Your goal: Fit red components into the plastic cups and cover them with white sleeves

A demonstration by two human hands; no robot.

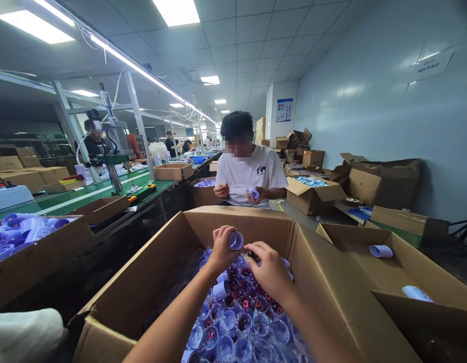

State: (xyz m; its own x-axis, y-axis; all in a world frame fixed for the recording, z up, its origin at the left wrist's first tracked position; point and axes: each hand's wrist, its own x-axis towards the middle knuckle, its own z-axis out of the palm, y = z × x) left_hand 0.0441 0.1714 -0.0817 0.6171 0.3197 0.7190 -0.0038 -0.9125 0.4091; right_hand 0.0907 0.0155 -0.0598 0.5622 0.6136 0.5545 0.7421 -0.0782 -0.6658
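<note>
My left hand [222, 248] is wrapped round a small purple plastic cup [236, 241], its round end turned towards me. To its right, my right hand [269, 264] pinches a small dark part [251, 253] between thumb and fingers; what exactly it is cannot be made out. Both hands are over a large cardboard box [331, 282]. Inside it lie many purple cups [228, 320], clear plastic film and small shiny red parts [245, 303].
Opposite sits a person in a white shirt [252, 174], holding a purple cup. At right, another carton [354, 242] holds two cups. A box of purple cups [32, 247] stands at left beside a green conveyor bench [142, 194] with a press [114, 136].
</note>
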